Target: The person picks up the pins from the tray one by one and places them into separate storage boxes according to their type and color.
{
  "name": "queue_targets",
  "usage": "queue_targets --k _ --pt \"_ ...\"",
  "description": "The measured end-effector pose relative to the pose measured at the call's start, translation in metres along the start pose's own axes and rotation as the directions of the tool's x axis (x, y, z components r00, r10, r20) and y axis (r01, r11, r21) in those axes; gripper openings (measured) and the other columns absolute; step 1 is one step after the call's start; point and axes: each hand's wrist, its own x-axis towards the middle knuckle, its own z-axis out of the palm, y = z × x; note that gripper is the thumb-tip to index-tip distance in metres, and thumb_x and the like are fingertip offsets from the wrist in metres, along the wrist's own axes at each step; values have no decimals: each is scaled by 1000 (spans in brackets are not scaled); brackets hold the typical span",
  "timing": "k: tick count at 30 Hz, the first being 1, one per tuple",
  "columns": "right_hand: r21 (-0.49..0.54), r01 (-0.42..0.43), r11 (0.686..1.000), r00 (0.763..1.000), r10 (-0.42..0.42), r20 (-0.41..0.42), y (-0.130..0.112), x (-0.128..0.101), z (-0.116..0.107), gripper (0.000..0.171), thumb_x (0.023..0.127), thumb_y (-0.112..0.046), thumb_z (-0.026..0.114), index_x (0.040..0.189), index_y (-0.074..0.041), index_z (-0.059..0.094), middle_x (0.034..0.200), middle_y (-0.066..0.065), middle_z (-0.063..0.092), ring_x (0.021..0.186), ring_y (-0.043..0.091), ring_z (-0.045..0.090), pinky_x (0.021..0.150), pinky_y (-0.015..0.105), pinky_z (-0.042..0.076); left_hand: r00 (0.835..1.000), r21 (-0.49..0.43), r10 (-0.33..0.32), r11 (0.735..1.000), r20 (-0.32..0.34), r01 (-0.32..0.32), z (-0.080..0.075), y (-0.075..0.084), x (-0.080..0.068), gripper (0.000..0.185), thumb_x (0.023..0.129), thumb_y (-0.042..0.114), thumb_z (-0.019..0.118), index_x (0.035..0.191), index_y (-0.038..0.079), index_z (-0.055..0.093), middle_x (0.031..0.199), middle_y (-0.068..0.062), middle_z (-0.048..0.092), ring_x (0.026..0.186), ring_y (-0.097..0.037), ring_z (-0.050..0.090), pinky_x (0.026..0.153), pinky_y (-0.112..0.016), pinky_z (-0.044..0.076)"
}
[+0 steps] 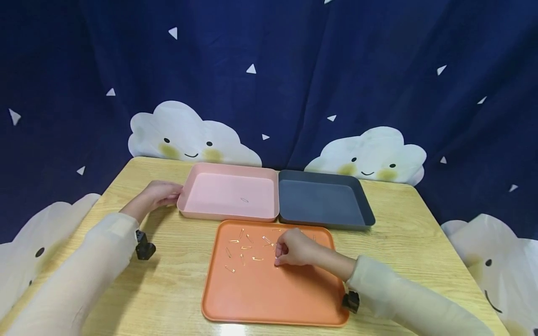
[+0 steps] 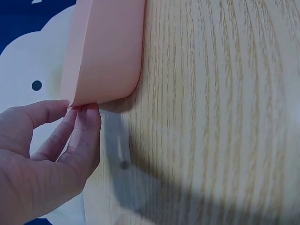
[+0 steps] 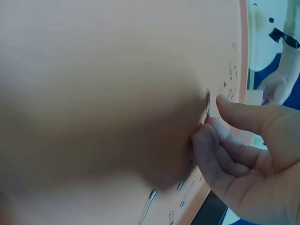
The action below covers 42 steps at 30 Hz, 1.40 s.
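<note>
A: R hand [image 1: 294, 248]?
B: On the orange tray [image 1: 269, 298], fingers [image 3: 206, 140] curled down, tips at a small pin [image 3: 207, 102] lying flat on the tray floor. Thumb just above it. Can't tell if the pin's actually pinched or only touched.
A: Other pins?
B: Scattered gold pins [image 1: 241, 247] in the tray's far half, left of the R hand. Wrist view shows more near the rim.
A: L hand [image 1: 157, 195]?
B: At the left near corner of the pink tray [image 1: 229, 212]. Thumb on the rim, fingers [image 2: 86, 126] straight, against the outer wall. Holds the corner lightly, not wrapped round.
A: Anything in the pink one?
B: One pin [image 1: 244, 200], roughly mid-floor.
A: Layout?
B: Pink tray and dark grey tray [image 1: 325, 219] side by side, touching, at the back of the desk [image 1: 176, 280]. Orange tray just in front of both.
</note>
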Motion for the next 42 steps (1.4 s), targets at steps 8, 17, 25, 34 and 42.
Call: queue_targets --k 8,17,25,34,42 --pt "-51 -5 999 1000 5 -9 -12 4 9 19 68 -7 83 66 -9 64 58 -3 59 56 1 43 53 14 39 1000 39 -23 999 -4 23 3 -2 2 55 97 14 50 143 -10 34 150 -26 36 77 8 56 87 -17 56" --pt "-60 7 998 999 -5 35 -17 5 11 16 71 4 73 66 -9 66 58 -4 57 57 1 43 52 13 39 999 67 -39 997 -21 41 2 0 3 55 98 19 49 143 -9 34 147 -24 41 77 6 56 86 -17 56" --pt "108 5 994 983 -24 180 -15 3 6 10 77 3 69 74 -6 68 65 0 63 57 -2 46 54 11 39 1000 48 -23 999 -10 24 3 -2 4 55 97 16 52 143 -10 35 139 -20 51 77 7 58 82 -16 57" --pt "488 -267 831 929 87 360 -3 8 3 13 81 11 63 93 10 68 71 10 66 60 6 56 59 17 54 1000 14 -6 1000 -2 6 0 -3 5 51 92 13 58 138 -6 46 126 -18 62 78 5 60 83 -18 58" --pt "547 -307 779 920 94 382 2 12 -2 16 83 9 60 99 13 65 79 12 70 66 6 59 66 21 57 1000 30 -17 999 -21 18 3 0 0 56 94 12 54 142 -11 36 104 -1 64 75 6 59 79 -16 58"
